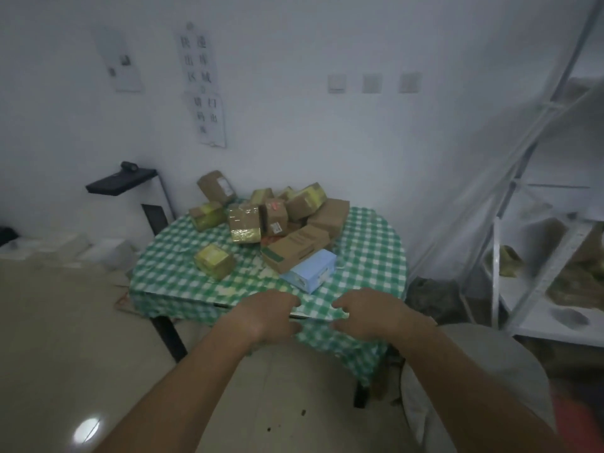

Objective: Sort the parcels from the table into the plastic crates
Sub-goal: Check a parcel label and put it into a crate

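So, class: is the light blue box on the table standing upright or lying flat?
Lying flat. The light blue box rests on its broad side on the checked tablecloth, its long edge running diagonally, against a brown carton.

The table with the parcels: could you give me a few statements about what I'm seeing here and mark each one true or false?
1. The table is covered with a green and white checked cloth. True.
2. The light blue box lies at the far edge by the wall. False: it is the parcel nearest the hands.
3. Both hands, left hand and right hand, are at the near edge of the cloth, holding no parcel. True.
4. Every parcel is stacked in one neat tower. False: they lie in a loose heap, and the small yellow-taped box sits apart.
5. A metal shelf rack stands on the right. True.
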